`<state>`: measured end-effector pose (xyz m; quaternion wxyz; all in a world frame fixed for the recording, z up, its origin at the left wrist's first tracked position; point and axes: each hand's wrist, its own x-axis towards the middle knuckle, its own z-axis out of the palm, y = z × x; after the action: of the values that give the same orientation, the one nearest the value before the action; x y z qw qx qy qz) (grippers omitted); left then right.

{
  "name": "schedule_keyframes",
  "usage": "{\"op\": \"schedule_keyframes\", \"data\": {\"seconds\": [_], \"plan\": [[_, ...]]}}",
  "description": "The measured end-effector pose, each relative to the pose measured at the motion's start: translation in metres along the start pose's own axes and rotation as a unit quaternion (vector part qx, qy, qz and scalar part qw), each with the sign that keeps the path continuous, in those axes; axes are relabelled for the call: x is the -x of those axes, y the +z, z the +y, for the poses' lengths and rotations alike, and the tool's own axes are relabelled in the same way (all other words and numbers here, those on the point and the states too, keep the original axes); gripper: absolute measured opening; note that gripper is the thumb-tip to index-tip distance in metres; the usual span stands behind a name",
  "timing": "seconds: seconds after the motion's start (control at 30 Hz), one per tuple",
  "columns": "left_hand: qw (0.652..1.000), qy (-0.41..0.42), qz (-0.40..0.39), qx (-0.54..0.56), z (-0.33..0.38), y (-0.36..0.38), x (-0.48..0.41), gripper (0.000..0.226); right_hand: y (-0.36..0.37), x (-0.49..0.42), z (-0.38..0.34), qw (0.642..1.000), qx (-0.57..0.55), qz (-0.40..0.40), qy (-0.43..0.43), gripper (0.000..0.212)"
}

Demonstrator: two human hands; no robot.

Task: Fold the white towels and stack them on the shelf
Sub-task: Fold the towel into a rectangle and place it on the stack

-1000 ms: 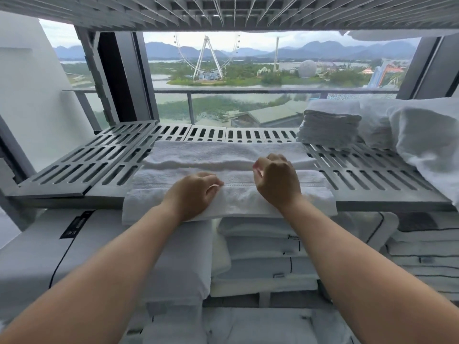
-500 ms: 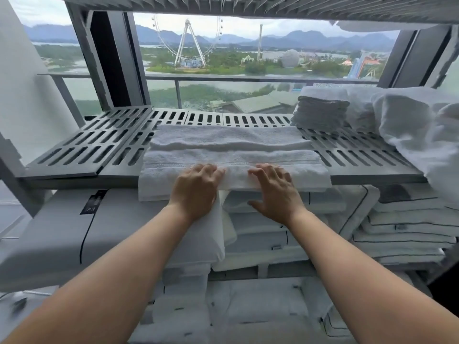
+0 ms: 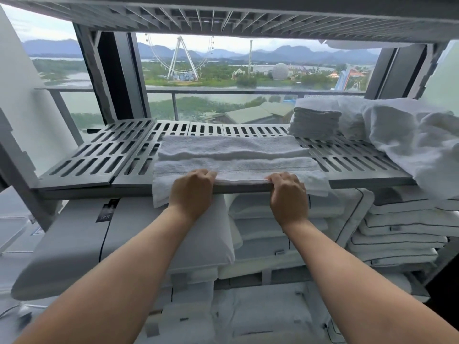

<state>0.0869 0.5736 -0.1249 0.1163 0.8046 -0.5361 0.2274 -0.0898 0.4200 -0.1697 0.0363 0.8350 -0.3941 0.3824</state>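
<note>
At the front lip of the slotted grey shelf [image 3: 99,155], the left hand [image 3: 192,192] and right hand [image 3: 288,197] are gripping, fingers curled, the near edge of a white towel [image 3: 236,155] lying folded across the shelf's middle. At the shelf's far right, a stack of folded towels [image 3: 315,122] is sitting beside a rumpled white heap [image 3: 409,140].

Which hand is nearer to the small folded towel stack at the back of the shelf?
Right. The right hand is front-left of the stack; the left hand is farther left.
</note>
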Motion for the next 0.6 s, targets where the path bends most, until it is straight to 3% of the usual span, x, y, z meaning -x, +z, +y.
{"op": "schedule_keyframes", "data": {"seconds": [0.13, 0.33, 0.6], "plan": [[0.997, -0.028, -0.017, -0.068, -0.009, -0.016, -0.008, 0.027, -0.001, -0.008, -0.008, 0.999, -0.006, 0.010, 0.032, 0.038], [0.988, -0.077, -0.049, -0.124, -0.008, -0.018, -0.041, 0.036, 0.002, -0.034, -0.011, 0.998, -0.028, 0.042, 0.046, 0.041], [0.982, -0.098, -0.011, -0.163, -0.028, -0.013, -0.108, 0.029, 0.037, -0.104, -0.001, 0.993, 0.063, 0.102, -0.015, 0.036]]}}
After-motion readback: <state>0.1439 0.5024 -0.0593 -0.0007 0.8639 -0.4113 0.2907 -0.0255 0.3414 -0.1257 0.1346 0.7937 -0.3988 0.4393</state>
